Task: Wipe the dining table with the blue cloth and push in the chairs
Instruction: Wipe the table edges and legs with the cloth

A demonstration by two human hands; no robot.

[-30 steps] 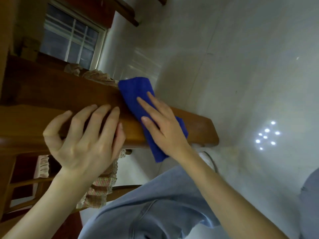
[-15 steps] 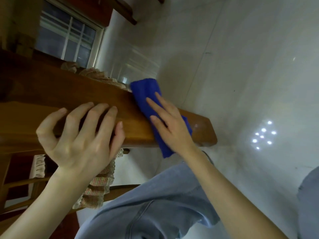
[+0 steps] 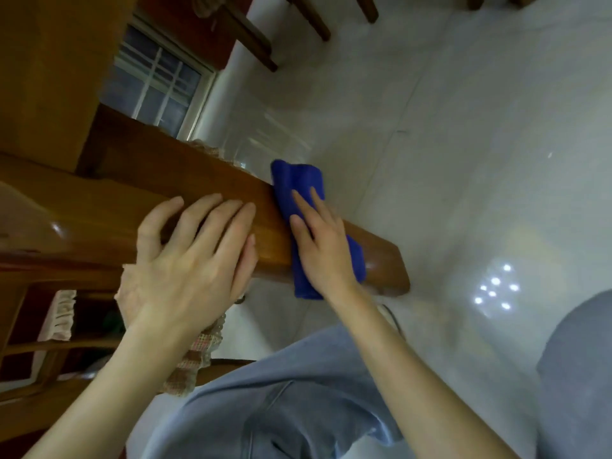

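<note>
Blue cloth (image 3: 298, 183) draped over the tabletop (image 3: 212, 190) edge, near its corner.
Right hand (image 3: 324, 256) presses it with flat, straight fingers; left hand (image 3: 192, 270) rests spread on the wood. Best wiped with even pressure, carrying the cloth off the corner.

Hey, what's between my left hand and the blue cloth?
Just bare wood of the rail, in the head view; nothing lies between the left hand and the cloth.

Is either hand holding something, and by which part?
Nothing is gripped. The right hand presses flat on the middle of the blue cloth, draped over the wooden rail; the left hand rests on that rail.
</note>
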